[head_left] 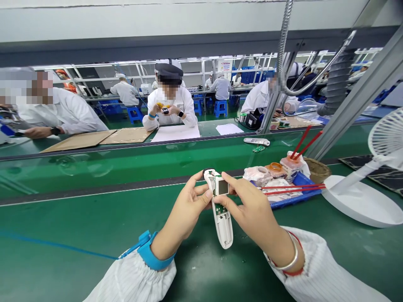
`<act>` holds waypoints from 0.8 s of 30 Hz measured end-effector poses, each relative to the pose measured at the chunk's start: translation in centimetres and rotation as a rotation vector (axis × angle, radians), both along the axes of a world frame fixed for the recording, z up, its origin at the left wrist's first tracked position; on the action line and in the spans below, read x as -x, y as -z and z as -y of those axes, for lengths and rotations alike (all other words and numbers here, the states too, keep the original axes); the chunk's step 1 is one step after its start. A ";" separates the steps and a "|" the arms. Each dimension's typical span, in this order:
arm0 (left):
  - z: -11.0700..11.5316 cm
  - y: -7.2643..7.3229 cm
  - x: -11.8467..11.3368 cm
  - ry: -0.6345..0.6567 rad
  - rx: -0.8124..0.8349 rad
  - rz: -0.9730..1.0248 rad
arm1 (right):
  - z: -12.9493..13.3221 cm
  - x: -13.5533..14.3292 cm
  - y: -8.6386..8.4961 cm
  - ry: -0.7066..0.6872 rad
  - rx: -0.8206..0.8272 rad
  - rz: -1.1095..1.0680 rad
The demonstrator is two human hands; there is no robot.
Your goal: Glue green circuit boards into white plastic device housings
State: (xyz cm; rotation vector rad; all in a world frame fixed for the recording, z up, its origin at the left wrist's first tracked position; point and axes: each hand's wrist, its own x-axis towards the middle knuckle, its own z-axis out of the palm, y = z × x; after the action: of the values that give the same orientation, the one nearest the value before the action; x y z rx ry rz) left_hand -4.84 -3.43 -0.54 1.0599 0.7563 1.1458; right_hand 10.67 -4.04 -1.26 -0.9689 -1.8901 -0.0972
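Between my hands is a white handheld device housing (pixel 225 235), open so that a green circuit board (pixel 221 209) shows in it. It is tilted above the green bench, its battery end toward me. My left hand (pixel 190 201) is closed around the upper left side of the housing, thumb on the edge. In my right hand (pixel 252 199), thumb and forefinger pinch a small white-framed display screen (pixel 223 187) at the housing's upper part. Whether the screen is seated or loose I cannot tell. A blue wrist strap (pixel 154 251) with a cord circles my left wrist.
To the right, a blue tray (pixel 283 202) holds jars, tissue and red sticks. Beside it stands a white fan (pixel 362 197). Another housing (pixel 256 141) and a green board (pixel 258 149) lie on the strip beyond. Co-workers sit across the bench; a metal post (pixel 355 90) slants at right.
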 end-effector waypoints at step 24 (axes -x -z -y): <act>0.5 -0.4 0.2 -0.007 -0.067 -0.082 | 0.8 0.2 0.0 -0.095 0.007 0.096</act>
State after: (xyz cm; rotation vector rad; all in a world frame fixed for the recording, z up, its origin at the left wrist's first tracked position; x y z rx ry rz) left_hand -5.07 -3.91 -0.14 1.1667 0.7911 1.1458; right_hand 10.48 -4.85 -1.22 -0.8913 -2.0230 -0.0814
